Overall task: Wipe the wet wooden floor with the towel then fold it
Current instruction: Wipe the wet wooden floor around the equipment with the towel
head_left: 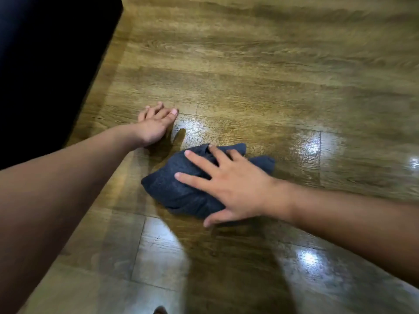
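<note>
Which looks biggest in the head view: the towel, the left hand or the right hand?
1. Towel, bunched on the floor.
2. Right hand, spread flat on it.
3. Left hand, though it lies farther from the camera, so its true size is unsure.

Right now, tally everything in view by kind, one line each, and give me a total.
Hands: 2, left hand braced flat on the wooden floor, right hand pressing the towel
Towels: 1, dark grey towel, bunched
Dark furniture: 1, black block at far left
Total: 4
</note>
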### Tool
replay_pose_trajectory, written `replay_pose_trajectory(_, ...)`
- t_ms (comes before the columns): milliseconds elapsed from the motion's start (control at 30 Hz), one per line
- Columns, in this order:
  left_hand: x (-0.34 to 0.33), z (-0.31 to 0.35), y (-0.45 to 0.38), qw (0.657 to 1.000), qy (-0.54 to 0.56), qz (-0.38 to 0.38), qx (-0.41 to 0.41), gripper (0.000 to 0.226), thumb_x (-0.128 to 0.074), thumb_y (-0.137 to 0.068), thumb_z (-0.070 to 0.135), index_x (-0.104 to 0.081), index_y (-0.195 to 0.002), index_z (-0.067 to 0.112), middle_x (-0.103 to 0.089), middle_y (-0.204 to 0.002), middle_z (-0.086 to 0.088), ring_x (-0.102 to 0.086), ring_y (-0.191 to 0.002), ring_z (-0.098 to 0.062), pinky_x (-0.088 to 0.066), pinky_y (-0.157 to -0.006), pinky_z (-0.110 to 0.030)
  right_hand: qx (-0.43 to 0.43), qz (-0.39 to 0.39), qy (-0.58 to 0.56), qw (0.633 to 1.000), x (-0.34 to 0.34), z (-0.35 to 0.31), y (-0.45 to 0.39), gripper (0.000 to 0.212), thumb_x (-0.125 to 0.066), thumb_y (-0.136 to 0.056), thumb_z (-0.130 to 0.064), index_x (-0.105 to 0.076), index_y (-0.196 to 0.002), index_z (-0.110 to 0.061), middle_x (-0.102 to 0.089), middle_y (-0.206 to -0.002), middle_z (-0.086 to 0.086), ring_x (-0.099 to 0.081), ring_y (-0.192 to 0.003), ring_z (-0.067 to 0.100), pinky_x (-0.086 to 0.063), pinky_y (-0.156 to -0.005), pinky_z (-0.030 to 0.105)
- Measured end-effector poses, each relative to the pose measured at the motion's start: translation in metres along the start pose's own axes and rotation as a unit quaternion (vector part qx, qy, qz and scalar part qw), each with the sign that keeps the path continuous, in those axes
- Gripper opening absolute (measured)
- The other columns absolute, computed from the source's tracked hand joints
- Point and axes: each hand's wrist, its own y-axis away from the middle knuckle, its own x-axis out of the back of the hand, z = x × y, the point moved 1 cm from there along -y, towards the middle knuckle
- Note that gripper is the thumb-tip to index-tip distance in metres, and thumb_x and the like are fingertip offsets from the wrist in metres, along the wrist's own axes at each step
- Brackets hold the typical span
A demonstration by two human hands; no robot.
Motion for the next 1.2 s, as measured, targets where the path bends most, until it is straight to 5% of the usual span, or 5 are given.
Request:
replay_pose_trajectory(200,-0.012,-0.007,0.003,0.997,-0.075,0.006,0.009,0.054,-0.017,-0.089,0.077,-0.008,-0.141,0.069,0.015,-0.163,0.017,0.019,-0.15,-0.019,0.006,-0.111,-0.066,-0.019,0.041,0.016,0.999,-0.025,-0.013,-0.021,0.096,-0.063,-0.08,-0.069,-0.014,-0.157,-0.04,-0.021,-0.163,0.017,-0.046,-0.121,0.049,-0.041,-0.087,0.059)
replay_pose_trajectory(533,-0.023,-0.003,0.005,0.981,0.171,0.071,0.061,0.075,-0.012,-0.06,0.089,-0.024,-0.132,0.074,-0.008,-0.158,0.033,0.005,-0.132,0.022,0.015,-0.115,-0.044,-0.197,0.087,-0.005,0.976,-0.011,0.114,-0.054,0.085,-0.06,-0.083,-0.056,-0.017,-0.155,-0.044,-0.029,-0.158,0.005,-0.044,-0.124,0.04,-0.041,-0.095,0.052)
replay_pose_trajectory(700,-0.023,0.0,0.001,0.99,0.091,0.094,0.052,0.074,-0.001,-0.064,0.091,-0.022,-0.131,0.07,-0.009,-0.159,0.029,0.005,-0.147,0.002,0.007,-0.113,-0.053,-0.31,0.112,-0.031,0.944,-0.008,0.102,-0.069,0.083,-0.065,-0.086,-0.05,-0.018,-0.154,-0.042,-0.029,-0.156,0.005,-0.043,-0.118,0.042,-0.041,-0.092,0.056)
replay_pose_trajectory(967,-0.006,-0.002,0.01,0.993,0.039,0.11,0.009,0.092,0.003,-0.067,0.092,-0.039,-0.138,0.052,-0.022,-0.155,0.023,-0.014,-0.142,-0.008,-0.012,-0.102,-0.052,-0.069,0.07,0.016,0.995,-0.027,-0.022,-0.009,0.079,-0.071,-0.075,-0.048,-0.042,-0.148,-0.038,-0.052,-0.146,0.009,-0.06,-0.106,0.045,-0.05,-0.082,0.057)
replay_pose_trajectory(1200,-0.017,-0.01,0.012,0.987,-0.104,0.118,-0.031,0.07,-0.045,-0.086,0.07,-0.017,-0.147,0.049,-0.005,-0.163,0.017,-0.003,-0.15,-0.016,-0.018,-0.108,-0.059,0.177,0.05,0.048,0.982,-0.047,-0.055,0.029,0.05,-0.048,-0.1,-0.037,-0.037,-0.148,-0.043,-0.05,-0.146,0.006,-0.064,-0.104,0.04,-0.054,-0.076,0.051)
